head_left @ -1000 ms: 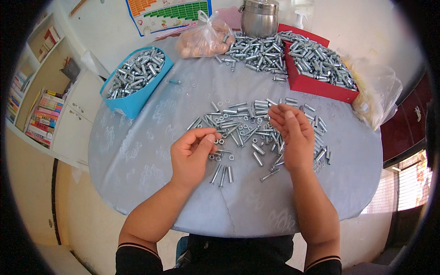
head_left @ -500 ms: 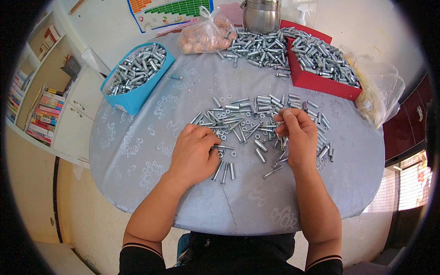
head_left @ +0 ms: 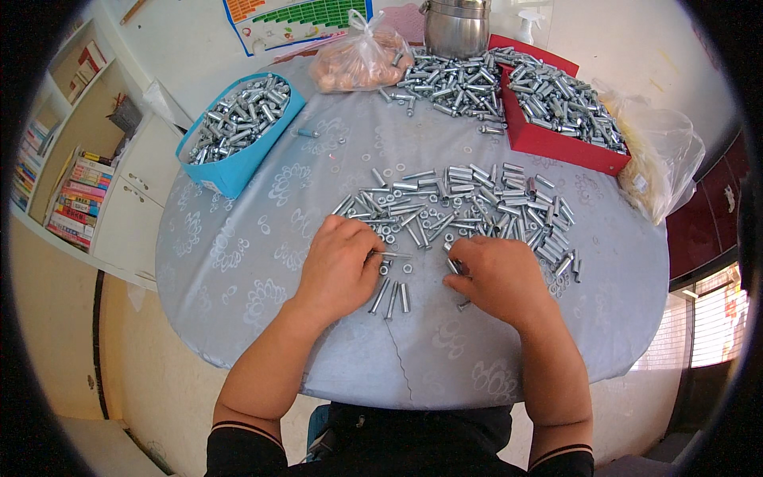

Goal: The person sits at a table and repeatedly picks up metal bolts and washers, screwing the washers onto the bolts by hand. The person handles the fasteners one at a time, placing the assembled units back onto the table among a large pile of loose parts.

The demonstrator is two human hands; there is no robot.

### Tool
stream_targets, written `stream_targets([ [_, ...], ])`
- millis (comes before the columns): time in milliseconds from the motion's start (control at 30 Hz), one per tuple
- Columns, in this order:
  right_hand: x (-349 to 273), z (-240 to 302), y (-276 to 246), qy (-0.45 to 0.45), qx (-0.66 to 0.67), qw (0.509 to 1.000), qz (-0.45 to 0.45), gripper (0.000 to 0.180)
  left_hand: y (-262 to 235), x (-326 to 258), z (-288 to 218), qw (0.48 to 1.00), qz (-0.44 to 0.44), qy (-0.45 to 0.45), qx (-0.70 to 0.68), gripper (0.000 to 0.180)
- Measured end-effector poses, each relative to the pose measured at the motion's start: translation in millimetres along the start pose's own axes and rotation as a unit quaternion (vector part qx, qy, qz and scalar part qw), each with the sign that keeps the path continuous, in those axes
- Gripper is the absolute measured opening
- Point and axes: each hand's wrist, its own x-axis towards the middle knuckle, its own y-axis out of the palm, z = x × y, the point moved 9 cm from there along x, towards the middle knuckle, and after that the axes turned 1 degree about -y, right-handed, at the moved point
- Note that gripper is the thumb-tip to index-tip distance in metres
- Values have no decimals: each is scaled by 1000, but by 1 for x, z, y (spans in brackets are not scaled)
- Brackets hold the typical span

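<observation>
My left hand (head_left: 342, 262) is closed, with a thin metal bolt (head_left: 395, 254) pinched between thumb and fingers and pointing right. Just below it, two bolts (head_left: 379, 295) and a short metal sleeve (head_left: 404, 298) lie on the cloth beside a hex nut (head_left: 407, 269). My right hand (head_left: 499, 274) is low over the near side of the loose pile, its thumb and fingertips closed around a small metal sleeve (head_left: 454, 267). Beyond both hands spreads the pile of sleeves, bolts and nuts (head_left: 469, 191). Flat washers (head_left: 556, 280) are scattered to the right of my right hand.
A blue box (head_left: 234, 179) of assembled anchor bolts stands at the left, a red box (head_left: 556, 151) of them at the right. Another heap (head_left: 453, 83) lies between, near a bag of round items (head_left: 362, 63), a steel pot (head_left: 457, 32) and a clear plastic bag (head_left: 660, 159).
My right hand has come down toward me and to the left, from above the pile to the sleeves at its near edge. The left hand keeps its bolt in nearly the same place.
</observation>
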Motion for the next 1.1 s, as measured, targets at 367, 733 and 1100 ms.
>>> stream_targets([
  [367,6,-21,4,84,436,890,-105,25,2,-3,10,958,-46,-111,-260,11],
  [733,12,-31,20,122,593,787,-118,22,3,-3,9,955,-52,-79,-280,10],
  [1100,13,-22,28,100,555,820,-99,20,14,-7,11,938,-10,-131,-322,16],
])
